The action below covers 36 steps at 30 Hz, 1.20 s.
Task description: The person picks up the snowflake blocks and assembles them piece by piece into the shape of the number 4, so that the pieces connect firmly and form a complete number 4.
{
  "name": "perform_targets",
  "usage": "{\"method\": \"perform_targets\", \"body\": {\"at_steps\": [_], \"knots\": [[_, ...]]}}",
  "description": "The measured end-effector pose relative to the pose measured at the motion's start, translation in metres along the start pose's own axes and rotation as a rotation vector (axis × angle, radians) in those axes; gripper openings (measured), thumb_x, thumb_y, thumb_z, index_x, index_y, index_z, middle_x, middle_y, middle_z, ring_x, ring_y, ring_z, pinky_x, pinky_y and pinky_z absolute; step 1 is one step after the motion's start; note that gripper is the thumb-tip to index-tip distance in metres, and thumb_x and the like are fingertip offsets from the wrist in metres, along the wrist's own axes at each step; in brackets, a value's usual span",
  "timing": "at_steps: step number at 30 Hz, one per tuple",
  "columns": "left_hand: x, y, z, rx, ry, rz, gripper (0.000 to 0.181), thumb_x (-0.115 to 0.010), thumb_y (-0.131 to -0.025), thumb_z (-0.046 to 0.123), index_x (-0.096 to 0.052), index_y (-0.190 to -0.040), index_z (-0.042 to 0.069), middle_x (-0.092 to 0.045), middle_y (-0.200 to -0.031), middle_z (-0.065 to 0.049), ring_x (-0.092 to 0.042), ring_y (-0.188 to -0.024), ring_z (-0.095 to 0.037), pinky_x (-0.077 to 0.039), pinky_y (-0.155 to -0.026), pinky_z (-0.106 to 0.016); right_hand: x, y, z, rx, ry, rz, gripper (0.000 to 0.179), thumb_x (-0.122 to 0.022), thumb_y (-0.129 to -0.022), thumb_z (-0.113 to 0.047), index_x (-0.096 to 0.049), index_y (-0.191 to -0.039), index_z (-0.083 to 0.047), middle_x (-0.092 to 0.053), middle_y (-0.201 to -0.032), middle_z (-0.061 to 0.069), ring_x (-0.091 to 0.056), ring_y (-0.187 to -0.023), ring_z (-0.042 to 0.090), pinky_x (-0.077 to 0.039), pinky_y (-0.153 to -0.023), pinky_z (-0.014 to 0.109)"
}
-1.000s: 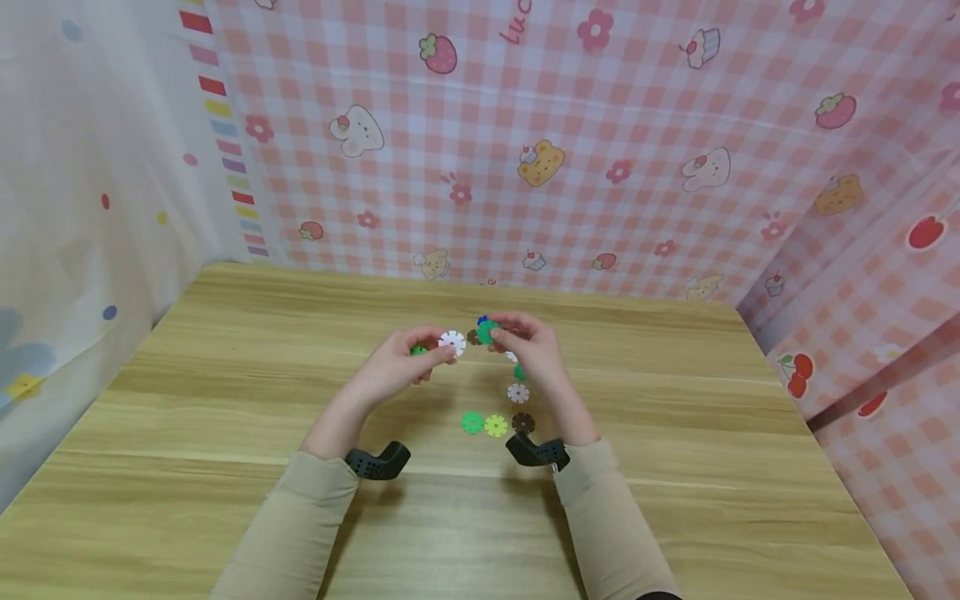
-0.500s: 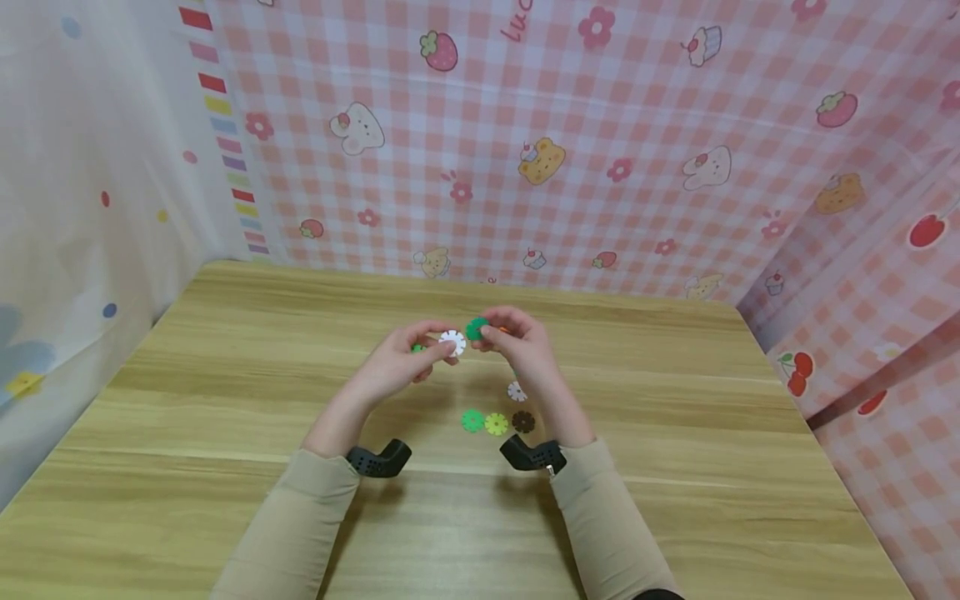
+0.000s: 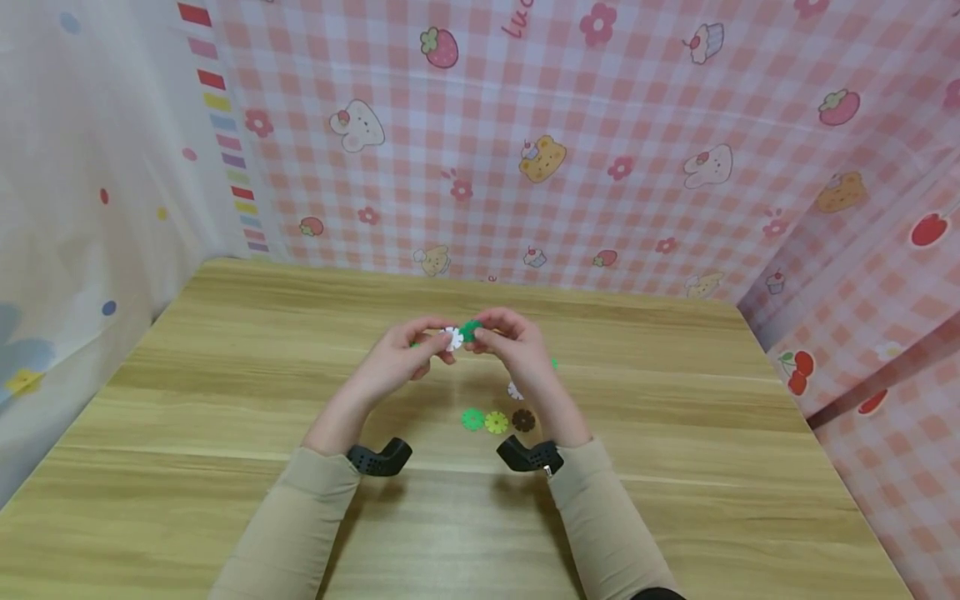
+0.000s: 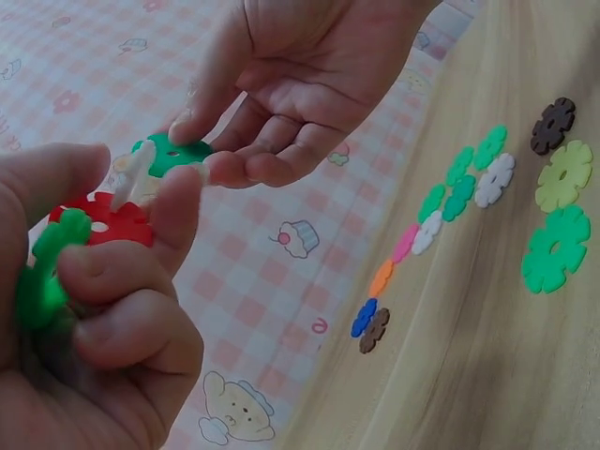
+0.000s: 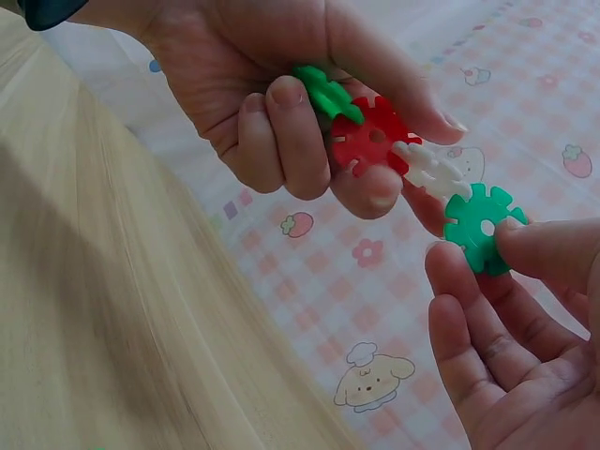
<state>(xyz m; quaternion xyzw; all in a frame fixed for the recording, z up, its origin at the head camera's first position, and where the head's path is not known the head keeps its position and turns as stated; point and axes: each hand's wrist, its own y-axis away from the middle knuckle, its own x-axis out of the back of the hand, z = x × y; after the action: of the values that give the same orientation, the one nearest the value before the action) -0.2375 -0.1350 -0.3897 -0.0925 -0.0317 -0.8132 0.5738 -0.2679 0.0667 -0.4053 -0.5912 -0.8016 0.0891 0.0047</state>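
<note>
In the head view my left hand (image 3: 405,352) and right hand (image 3: 525,350) meet above the table. The left hand holds a short chain of notched plastic snowflake discs, clearest in the right wrist view: a bright green disc (image 5: 328,97), a red disc (image 5: 351,146) and a white disc (image 5: 433,172). Between thumb and fingers, my right hand pinches a darker green disc (image 5: 466,231). Its edge meets the white disc's edge, set crosswise to it; how deep the notches sit cannot be told. Curled left fingers partly cover the bright green disc.
On the wooden table (image 3: 675,417) lie a light green disc (image 3: 472,419), a yellow disc (image 3: 497,422) and a dark brown disc (image 3: 523,420). Several more discs, among them an orange one (image 4: 382,277) and a blue one (image 4: 364,318), lie farther back. A patterned cloth (image 3: 480,125) hangs behind.
My right hand has carried the darker green disc leftward until it meets the white disc. The left hand stays nearly in place.
</note>
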Motion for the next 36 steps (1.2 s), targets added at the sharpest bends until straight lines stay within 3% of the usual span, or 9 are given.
{"method": "perform_targets", "body": {"at_steps": [4,8,11,14,24,36], "knots": [[-0.0013,0.0008,0.0021,0.029,-0.06,0.027,0.034,-0.065,-0.094,0.03,-0.062,-0.124,0.015,-0.066,-0.089,-0.013,-0.042,-0.057,-0.014,-0.034,-0.051,-0.023,-0.0028,0.0015,-0.001,0.01,0.006,-0.014,0.012,-0.06,-0.092,0.003,-0.062,-0.104,0.003,-0.063,-0.092,0.006,-0.065,-0.078,0.015,-0.055,-0.079,0.032],[-0.0023,0.0009,0.0038,0.052,-0.138,0.062,0.041,-0.074,-0.087,0.031,-0.062,-0.123,0.018,-0.066,-0.099,-0.01,-0.058,-0.077,-0.019,-0.047,-0.064,-0.029,-0.0046,0.0029,-0.0022,0.014,0.027,-0.016,0.013,-0.06,-0.093,0.002,-0.061,-0.106,0.005,-0.063,-0.093,0.006,-0.065,-0.079,0.015,-0.055,-0.08,0.032],[-0.0023,0.0009,0.0041,0.046,-0.169,0.078,0.043,-0.076,-0.085,0.03,-0.062,-0.122,0.015,-0.065,-0.105,-0.01,-0.062,-0.093,-0.023,-0.051,-0.074,-0.037,-0.0051,0.0034,-0.0019,0.018,0.033,-0.014,0.015,-0.06,-0.093,0.002,-0.061,-0.107,0.006,-0.063,-0.094,0.007,-0.065,-0.08,0.016,-0.054,-0.081,0.033],[-0.0022,0.0011,0.0034,0.031,-0.189,0.093,0.04,-0.076,-0.084,0.031,-0.063,-0.118,0.015,-0.065,-0.108,-0.009,-0.061,-0.097,-0.024,-0.052,-0.077,-0.04,-0.0051,0.0035,-0.0007,0.018,0.039,-0.013,0.015,-0.059,-0.093,0.001,-0.061,-0.107,0.005,-0.063,-0.095,0.008,-0.065,-0.081,0.018,-0.054,-0.081,0.034],[-0.0022,0.0006,0.0006,-0.084,-0.244,0.162,0.041,-0.076,-0.085,0.032,-0.067,-0.119,0.013,-0.067,-0.111,-0.007,-0.062,-0.096,-0.022,-0.053,-0.076,-0.035,-0.0062,0.0039,-0.0025,0.038,0.025,0.0,0.015,-0.06,-0.094,-0.001,-0.061,-0.107,0.007,-0.065,-0.096,0.007,-0.065,-0.081,0.015,-0.054,-0.082,0.032],[-0.0035,0.0014,0.0029,-0.106,-0.266,0.175,0.032,-0.073,-0.087,0.027,-0.069,-0.113,0.008,-0.07,-0.101,-0.007,-0.063,-0.085,-0.019,-0.054,-0.069,-0.032,-0.0077,0.0055,-0.0055,0.062,0.036,0.009,0.008,-0.062,-0.093,0.001,-0.066,-0.099,0.002,-0.066,-0.102,0.01,-0.067,-0.079,0.016,-0.055,-0.079,0.034]]}}
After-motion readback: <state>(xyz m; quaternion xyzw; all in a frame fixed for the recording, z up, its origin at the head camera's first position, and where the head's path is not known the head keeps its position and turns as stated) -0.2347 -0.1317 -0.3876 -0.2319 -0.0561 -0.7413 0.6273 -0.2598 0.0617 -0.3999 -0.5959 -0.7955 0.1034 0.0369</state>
